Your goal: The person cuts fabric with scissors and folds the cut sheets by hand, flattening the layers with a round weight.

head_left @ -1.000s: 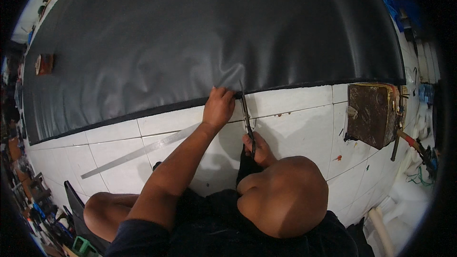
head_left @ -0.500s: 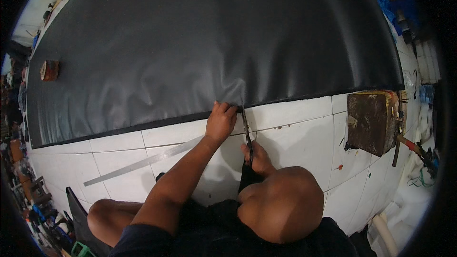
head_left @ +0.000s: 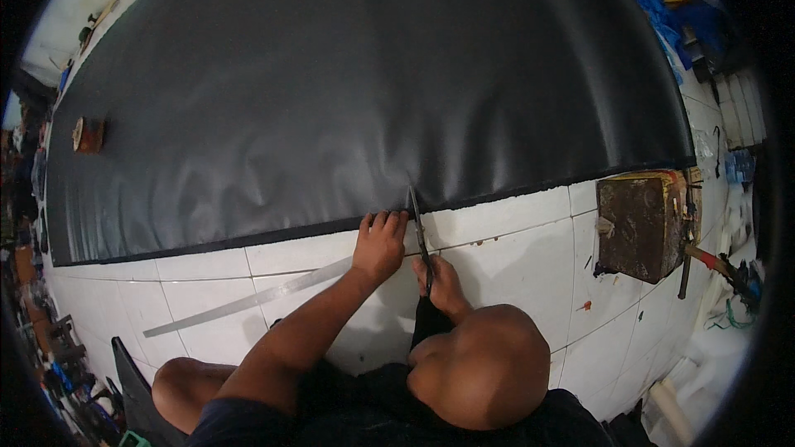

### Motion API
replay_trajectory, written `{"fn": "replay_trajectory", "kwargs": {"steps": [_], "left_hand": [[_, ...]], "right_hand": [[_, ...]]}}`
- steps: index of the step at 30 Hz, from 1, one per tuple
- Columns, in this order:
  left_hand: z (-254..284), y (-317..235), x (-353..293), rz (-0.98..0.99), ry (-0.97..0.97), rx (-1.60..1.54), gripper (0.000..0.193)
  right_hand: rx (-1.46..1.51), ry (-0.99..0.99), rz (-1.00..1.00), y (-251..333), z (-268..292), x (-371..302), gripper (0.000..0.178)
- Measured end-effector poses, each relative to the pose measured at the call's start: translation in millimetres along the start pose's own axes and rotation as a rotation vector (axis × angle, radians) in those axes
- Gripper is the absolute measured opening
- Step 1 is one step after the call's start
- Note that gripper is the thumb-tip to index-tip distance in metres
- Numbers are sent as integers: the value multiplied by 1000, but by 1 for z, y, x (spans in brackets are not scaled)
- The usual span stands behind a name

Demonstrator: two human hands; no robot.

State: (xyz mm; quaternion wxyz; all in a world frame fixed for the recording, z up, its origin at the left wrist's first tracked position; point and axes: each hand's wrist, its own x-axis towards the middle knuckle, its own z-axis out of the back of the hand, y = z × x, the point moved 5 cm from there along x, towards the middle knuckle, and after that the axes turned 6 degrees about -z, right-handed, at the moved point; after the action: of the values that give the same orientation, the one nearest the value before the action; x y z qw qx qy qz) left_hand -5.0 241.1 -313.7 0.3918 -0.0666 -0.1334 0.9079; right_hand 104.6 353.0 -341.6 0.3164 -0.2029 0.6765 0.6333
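A large black sheet (head_left: 348,74), smooth and slightly wrinkled, lies over the floor. My left hand (head_left: 380,244) is at its near edge, fingers bent over the rim; the thumb is hidden. Close beside it, my right hand (head_left: 445,285) grips a pair of dark-handled scissors (head_left: 420,232). The scissors point away from me, with their blades at the sheet's edge and the tip showing over the black surface. How far the blades are apart cannot be made out. Between my left forearm and the sheet, a long metal ruler (head_left: 248,301) lies on the tiles.
A rusty tin-like weight (head_left: 88,135) rests on the sheet's left side. At the right stand a brown block (head_left: 640,228) and a hammer with a red-banded handle (head_left: 710,258). White tiles (head_left: 513,257) run along the near edge. Clutter lines both sides; my bent knee (head_left: 480,364) is close to my right hand.
My left hand has drawn back a little toward me, its fingertips now at the sheet's rim. The scissors have shifted slightly left. The whole view has tilted a bit.
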Motion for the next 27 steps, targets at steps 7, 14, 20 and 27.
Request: {"fn": "replay_trajectory", "kwargs": {"steps": [7, 14, 20, 27], "left_hand": [[-16, 2, -8, 19, 118, -108, 60], [-14, 2, -12, 12, 170, -86, 65], [-8, 3, -13, 19, 244, -60, 64], [-8, 1, -12, -42, 244, -61, 61]], "right_hand": [[-109, 3, 98, 3, -3, 22, 43], [-109, -82, 95, -3, -5, 25, 41], [-24, -9, 35, 28, -10, 29, 42], [-10, -33, -17, 41, -9, 56, 49]]}}
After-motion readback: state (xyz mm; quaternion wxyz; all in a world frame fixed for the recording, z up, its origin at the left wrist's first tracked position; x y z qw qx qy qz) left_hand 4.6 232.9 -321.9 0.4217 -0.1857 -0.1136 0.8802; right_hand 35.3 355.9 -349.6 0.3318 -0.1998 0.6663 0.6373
